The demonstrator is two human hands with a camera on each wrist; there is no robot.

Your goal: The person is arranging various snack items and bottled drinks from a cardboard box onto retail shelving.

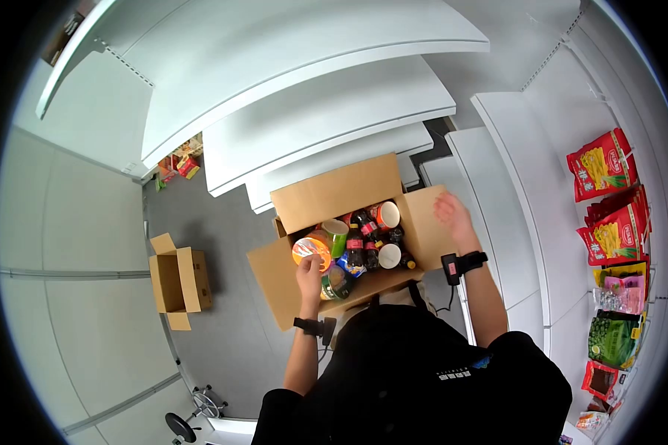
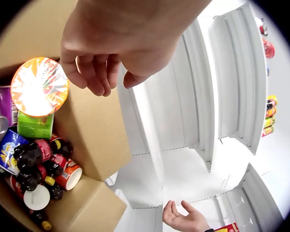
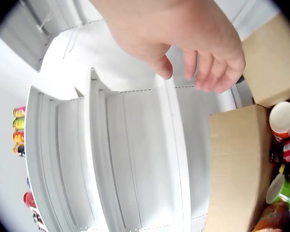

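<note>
Orange-rimmed tub (image 1: 309, 249) at carton's (image 1: 338, 194) left edge; left hand (image 1: 309, 280) nearer.
Tub lies just ahead of left fingers, loosely curled, empty; contact unconfirmed. Right hand (image 1: 453, 213) relaxed, empty, over right flap (image 1: 421, 222).

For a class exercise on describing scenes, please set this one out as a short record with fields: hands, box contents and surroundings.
Left hand: near the orange-topped tub, holding nothing
Right hand: by the right flap, holding nothing
Main box: open, flaps spread
Contents: dark bottles, white-ended cups, green container, orange-topped tub
Floor, left: another open box
Ahead: white shelves
Hanging at right: red packets
</note>
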